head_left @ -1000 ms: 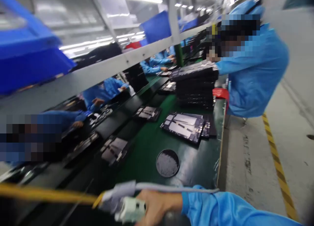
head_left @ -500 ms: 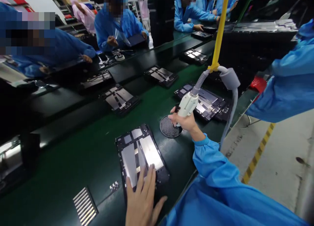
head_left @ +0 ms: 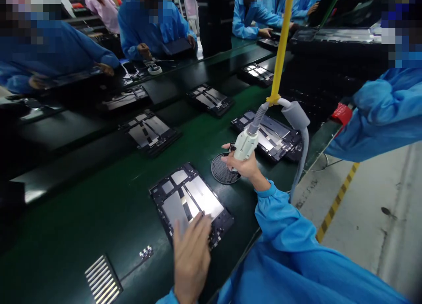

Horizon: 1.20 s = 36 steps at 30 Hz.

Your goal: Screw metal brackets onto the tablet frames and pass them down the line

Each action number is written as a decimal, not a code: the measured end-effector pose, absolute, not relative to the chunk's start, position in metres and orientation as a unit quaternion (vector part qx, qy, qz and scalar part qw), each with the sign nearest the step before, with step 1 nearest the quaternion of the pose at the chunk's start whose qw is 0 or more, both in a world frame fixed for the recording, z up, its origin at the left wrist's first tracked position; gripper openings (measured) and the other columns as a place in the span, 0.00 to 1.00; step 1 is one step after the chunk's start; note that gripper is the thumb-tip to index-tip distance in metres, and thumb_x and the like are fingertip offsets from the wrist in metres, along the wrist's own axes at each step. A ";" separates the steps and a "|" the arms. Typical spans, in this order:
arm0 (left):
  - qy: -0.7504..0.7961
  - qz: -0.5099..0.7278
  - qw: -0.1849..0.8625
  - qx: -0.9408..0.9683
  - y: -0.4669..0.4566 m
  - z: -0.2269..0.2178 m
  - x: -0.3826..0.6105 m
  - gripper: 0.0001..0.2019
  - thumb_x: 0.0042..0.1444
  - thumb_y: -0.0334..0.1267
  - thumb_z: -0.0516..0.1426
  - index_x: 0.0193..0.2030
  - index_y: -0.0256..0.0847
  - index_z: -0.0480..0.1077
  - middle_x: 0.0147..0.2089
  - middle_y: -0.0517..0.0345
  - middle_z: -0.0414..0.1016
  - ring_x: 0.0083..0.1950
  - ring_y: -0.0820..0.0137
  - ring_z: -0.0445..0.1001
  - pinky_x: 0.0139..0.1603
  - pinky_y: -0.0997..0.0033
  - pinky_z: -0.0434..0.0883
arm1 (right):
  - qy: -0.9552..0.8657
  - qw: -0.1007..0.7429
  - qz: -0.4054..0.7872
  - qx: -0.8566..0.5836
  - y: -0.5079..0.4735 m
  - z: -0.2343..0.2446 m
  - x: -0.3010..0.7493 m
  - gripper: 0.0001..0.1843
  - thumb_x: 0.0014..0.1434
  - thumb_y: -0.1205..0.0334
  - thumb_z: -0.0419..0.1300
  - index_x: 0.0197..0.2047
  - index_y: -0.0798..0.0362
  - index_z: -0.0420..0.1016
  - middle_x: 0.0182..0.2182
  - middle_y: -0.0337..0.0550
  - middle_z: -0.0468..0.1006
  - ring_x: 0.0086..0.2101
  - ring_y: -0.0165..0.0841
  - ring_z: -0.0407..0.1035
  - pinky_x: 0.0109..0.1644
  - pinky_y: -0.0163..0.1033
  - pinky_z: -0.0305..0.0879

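Note:
My left hand [head_left: 192, 255] is stretched out, somewhat blurred, over the near edge of an opened tablet [head_left: 207, 196]. Silver battery panels and black circuit parts show in it; whether my fingertips press on it I cannot tell. Higher up to the right, my right hand [head_left: 245, 166] is wrapped round a white electric screwdriver [head_left: 246, 144]. The driver points down above a round perforated screw tray [head_left: 221, 168], and its tip is hidden by my fingers. From its top a grey cable [head_left: 303, 150] runs off, tied to a yellow strap [head_left: 281, 53].
More opened tablets [head_left: 150, 130] lie along the green bench [head_left: 125, 207], some stacked beyond the screwdriver [head_left: 278, 139]. A slotted block [head_left: 103, 280] with a small metal piece [head_left: 146, 252] lies at front left. Co-workers in blue sit across; a blue sleeve [head_left: 372, 119] is at right.
The tablet before me has turned, its near end swinging right. My left hand has shifted slightly with it and its fingers are less spread. The right hand stays over the screw tray; the view has shifted.

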<state>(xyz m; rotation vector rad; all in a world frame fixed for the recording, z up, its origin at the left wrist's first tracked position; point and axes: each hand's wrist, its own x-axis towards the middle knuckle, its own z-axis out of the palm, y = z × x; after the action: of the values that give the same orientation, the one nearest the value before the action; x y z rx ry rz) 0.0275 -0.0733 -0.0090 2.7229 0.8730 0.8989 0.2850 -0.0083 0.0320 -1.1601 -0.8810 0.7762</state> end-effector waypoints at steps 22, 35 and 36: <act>0.622 0.434 0.213 0.616 -0.050 -0.004 -0.024 0.11 0.52 0.48 0.62 0.36 0.44 0.76 0.35 0.56 0.79 0.35 0.62 0.78 0.40 0.54 0.79 | -0.387 0.666 0.371 -0.519 0.000 0.017 0.281 0.18 0.43 0.56 0.70 0.34 0.55 0.72 0.14 0.32 0.69 0.15 0.26 0.62 0.21 0.35 0.63; 0.620 0.339 0.486 0.514 -0.018 -0.003 -0.031 0.16 0.44 0.49 0.64 0.31 0.35 0.76 0.25 0.52 0.79 0.28 0.66 0.78 0.27 0.71 0.75 | -0.488 0.669 0.375 -0.416 -0.015 0.063 0.233 0.14 0.52 0.62 0.67 0.42 0.48 0.72 0.15 0.28 0.70 0.16 0.29 0.66 0.24 0.38 0.67; 0.618 0.338 0.483 0.520 -0.014 -0.004 -0.028 0.16 0.44 0.48 0.64 0.30 0.35 0.76 0.24 0.53 0.78 0.27 0.68 0.77 0.26 0.73 0.73 | -0.500 0.655 0.395 -0.407 -0.015 0.065 0.222 0.15 0.52 0.61 0.67 0.43 0.48 0.71 0.15 0.28 0.70 0.17 0.28 0.66 0.24 0.37 0.67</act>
<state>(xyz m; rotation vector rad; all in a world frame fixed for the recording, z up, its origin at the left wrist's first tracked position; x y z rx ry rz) -0.0278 -0.0142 -0.0036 1.2660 1.5067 0.8247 0.2225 -0.0149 0.0654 -0.9223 -1.1336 0.8961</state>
